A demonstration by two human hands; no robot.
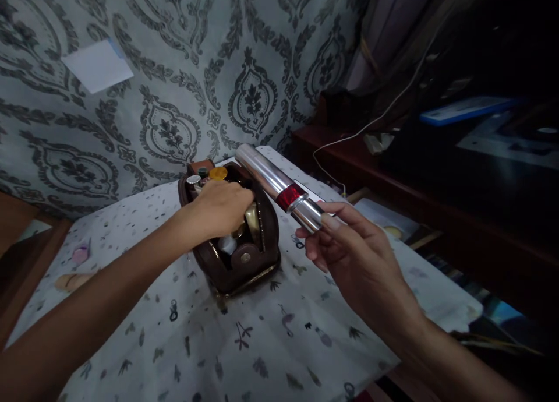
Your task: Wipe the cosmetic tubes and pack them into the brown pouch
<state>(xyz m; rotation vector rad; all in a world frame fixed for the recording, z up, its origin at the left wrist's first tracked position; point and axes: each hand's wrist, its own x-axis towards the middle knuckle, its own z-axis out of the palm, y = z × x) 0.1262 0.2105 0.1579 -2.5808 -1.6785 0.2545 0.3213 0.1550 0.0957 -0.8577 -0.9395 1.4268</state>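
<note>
A brown zippered bag (pixel 244 274) stands open on the patterned white tabletop, with bottles and a gold-capped item inside. My left hand (pixel 225 207) reaches into the bag's opening; its fingertips are hidden inside, so what they touch cannot be seen. To the right of the bag, my right hand (pixel 358 250) grips one end of a silver tube (pixel 266 172) with a red band. The tube slants up and to the left, its far end above the bag's right rim.
The patterned tabletop (pixel 262 344) meets a wallpapered wall. A pink-capped item (pixel 81 251) and a tan object (pixel 72 281) lie at the left. Dark red furniture (pixel 349 163) with a white cable stands at the right, a blue-edged object (pixel 467 109) beyond.
</note>
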